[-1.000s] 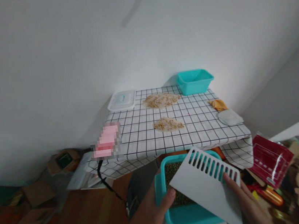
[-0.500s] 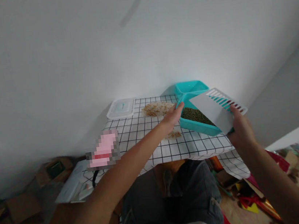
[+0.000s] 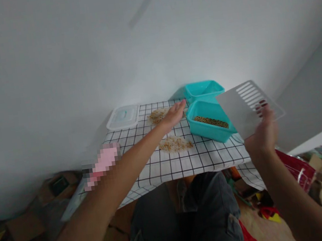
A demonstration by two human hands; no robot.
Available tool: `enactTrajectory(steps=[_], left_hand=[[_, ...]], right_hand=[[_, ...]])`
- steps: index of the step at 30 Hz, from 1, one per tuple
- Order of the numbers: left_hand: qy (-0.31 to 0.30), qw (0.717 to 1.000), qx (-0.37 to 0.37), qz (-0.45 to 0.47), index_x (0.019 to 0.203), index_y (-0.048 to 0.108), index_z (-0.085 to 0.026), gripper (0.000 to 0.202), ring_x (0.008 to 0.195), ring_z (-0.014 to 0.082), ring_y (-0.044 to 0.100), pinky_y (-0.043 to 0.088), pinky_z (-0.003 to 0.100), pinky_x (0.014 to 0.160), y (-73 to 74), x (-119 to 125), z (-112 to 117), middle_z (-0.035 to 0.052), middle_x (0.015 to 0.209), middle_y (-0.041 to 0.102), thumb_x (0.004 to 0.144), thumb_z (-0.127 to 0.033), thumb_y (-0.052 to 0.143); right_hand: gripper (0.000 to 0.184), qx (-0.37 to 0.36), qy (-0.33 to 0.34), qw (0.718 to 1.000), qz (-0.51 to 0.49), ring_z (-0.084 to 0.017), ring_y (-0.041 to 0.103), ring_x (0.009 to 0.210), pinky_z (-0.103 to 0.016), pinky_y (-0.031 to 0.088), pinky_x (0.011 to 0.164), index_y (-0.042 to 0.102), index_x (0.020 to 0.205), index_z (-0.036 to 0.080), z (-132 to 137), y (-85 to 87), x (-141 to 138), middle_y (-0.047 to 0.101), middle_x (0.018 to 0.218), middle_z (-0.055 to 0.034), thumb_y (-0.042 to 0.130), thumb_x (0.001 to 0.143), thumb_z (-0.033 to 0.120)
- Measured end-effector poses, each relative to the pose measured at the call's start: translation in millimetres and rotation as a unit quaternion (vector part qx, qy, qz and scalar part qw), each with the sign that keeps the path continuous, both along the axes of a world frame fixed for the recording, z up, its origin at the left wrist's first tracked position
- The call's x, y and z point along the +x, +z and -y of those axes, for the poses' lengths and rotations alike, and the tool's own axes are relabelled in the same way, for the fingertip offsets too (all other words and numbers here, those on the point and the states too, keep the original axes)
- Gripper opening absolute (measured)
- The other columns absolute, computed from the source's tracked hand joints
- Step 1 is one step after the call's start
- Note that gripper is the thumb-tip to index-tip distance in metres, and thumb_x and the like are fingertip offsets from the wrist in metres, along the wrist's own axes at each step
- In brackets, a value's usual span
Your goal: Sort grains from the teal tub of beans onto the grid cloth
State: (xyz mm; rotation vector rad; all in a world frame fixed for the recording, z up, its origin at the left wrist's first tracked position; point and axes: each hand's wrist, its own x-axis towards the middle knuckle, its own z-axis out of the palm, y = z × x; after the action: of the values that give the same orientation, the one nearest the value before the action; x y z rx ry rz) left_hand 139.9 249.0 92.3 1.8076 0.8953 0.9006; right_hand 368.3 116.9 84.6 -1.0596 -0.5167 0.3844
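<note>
My right hand (image 3: 265, 130) grips a flat white slotted plastic sheet (image 3: 234, 105) by its slotted side, with fingers showing through the slots. The sheet is raised and tilted, its left part just over the right rim of a teal tub (image 3: 210, 132). Small green-brown grains (image 3: 213, 121) lie in that tub. My left hand (image 3: 176, 112) is just left of the tub, its fingers stretched out and holding nothing. Beneath and beside it spreads a pile of pale and tan flakes (image 3: 157, 117). Another such pile (image 3: 176, 144) lies nearer me.
A second teal tub (image 3: 204, 88) stands behind the first, against the wall. On the grid-patterned tablecloth (image 3: 151, 163) a white lidded box (image 3: 123, 117) sits at the back left. A blurred pink object (image 3: 105, 161) is at the left edge. Cardboard boxes (image 3: 26, 225) crowd the floor.
My left hand has let go of the teal tub's rim and moved left. The white sheet has lifted off the tub to the right in my right hand, uncovering more of the tub.
</note>
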Motion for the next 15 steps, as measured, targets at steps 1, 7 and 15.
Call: enactTrajectory(steps=[1, 7, 15], left_hand=[[0.012, 1.0, -0.022, 0.016, 0.124, 0.05, -0.013, 0.062, 0.116, 0.0272, 0.056, 0.044, 0.045, 0.096, 7.2, -10, 5, 0.0184, 0.129, 0.057, 0.09, -0.062, 0.033], [-0.116, 0.993, 0.008, 0.037, 0.137, 0.04, -0.019, 0.055, 0.122, 0.0252, 0.053, 0.043, 0.045, 0.1, 54.2, -56, 53, 0.014, 0.136, 0.053, 0.088, -0.038, 0.057], [-0.097, 0.966, 0.193, -0.145, 0.118, 0.063, -0.023, 0.032, 0.092, 0.0174, 0.066, 0.05, 0.033, 0.083, 31.5, -71, 54, 0.0041, 0.103, 0.07, 0.086, -0.025, 0.058]], right_hand=[[0.041, 0.028, -0.017, 0.999, 0.04, -0.024, 0.056, 0.117, -0.04, 0.051, 0.092, 0.054, 0.118, 0.021, 9, 5.6, -4, 0.057, 0.127, -0.0087, 0.046, 0.088, 0.048], [0.029, -0.021, 0.069, 0.932, 0.356, -0.025, 0.061, 0.103, -0.041, 0.048, 0.092, 0.062, 0.114, 0.025, 55, 15.9, -58, 0.065, 0.107, -0.008, 0.047, 0.093, 0.036], [0.036, -0.043, 0.213, 0.832, 0.51, -0.023, 0.059, 0.106, -0.038, 0.048, 0.091, 0.057, 0.128, 0.027, 39, -19.2, -85, 0.062, 0.116, -0.0082, 0.044, 0.095, 0.028]])
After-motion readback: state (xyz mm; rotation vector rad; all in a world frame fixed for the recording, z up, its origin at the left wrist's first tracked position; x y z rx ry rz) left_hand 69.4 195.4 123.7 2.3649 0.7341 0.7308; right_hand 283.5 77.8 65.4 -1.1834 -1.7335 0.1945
